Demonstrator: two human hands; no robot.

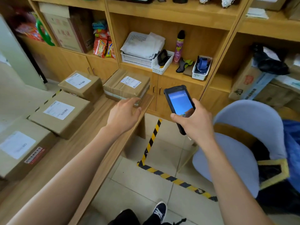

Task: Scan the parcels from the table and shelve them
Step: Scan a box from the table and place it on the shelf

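At frame centre, the stiff, probably light taped box (126,86) sits at the counter (103,143) end, best gripped by its side edges; the left hand (125,113) reaches relaxed, the right hand (197,122) grasps the scanner (178,103).

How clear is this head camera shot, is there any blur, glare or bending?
Head view: soft even indoor light, no harsh shadows; wide-angle bending bows the shelf uprights and table edge; left hand slightly motion-blurred near the end parcel; handheld scanner in the right hand is fairly sharp, its screen bright without glare.
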